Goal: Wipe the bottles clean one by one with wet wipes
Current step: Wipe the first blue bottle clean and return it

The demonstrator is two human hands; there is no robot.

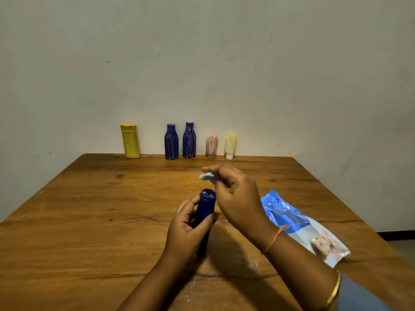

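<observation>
Blue bottle upright above worktop, left hand wrapped round body. Right hand pinches wet wipe near cap. Likely light, rigid, slippery; hold mid-body.

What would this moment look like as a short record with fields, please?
Left hand: grips the held blue bottle, roughly upright
Right hand: pinches a wet wipe near that bottle's cap
Wipes pack: lies flat on the table, at the right
Far edge, left to right: yellow bottle, streaked blue bottle, second streaked blue bottle, pink tube, cream tube
</observation>
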